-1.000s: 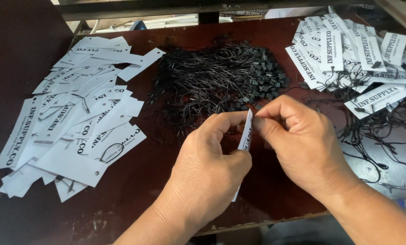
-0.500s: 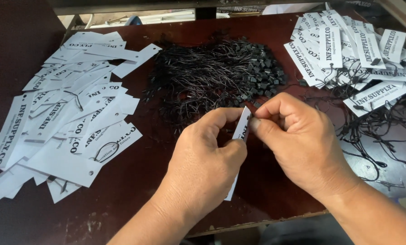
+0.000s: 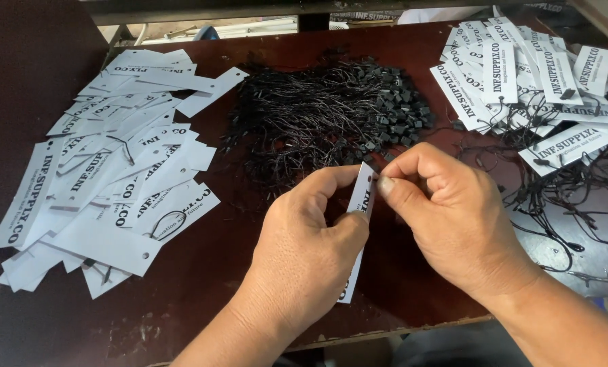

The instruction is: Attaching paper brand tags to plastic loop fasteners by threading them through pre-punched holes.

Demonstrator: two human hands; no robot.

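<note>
Looking down from the head camera, both hands meet at the near middle of the dark table [image 3: 249, 292]. The left hand [image 3: 304, 251] pinches a white tag [image 3: 360, 204] between thumb and forefinger, and the tag stands on edge, its long axis running from the fingertips at the far end down toward the near table edge. So the tag's far tip lies right between the two hands, with the rest tucked behind the left palm. The right hand [image 3: 453, 217] comes in from the right, thumb and forefinger closed together at that far tip; it looks to be nipping a thin black string there, though the spot is too small to be sure.

Both wrists angle in from the near edge, knuckles up, fingers curled. The right fingertips are the ones at the tag's tip; the left only steadies it.

Just beyond the hands, far middle, sits a pile of black strings [image 3: 324, 112]. At the left lies a spread of plain tags [image 3: 107, 190]. At the far right, strung tags [image 3: 528, 81] heap up with their loops trailing nearer.
</note>
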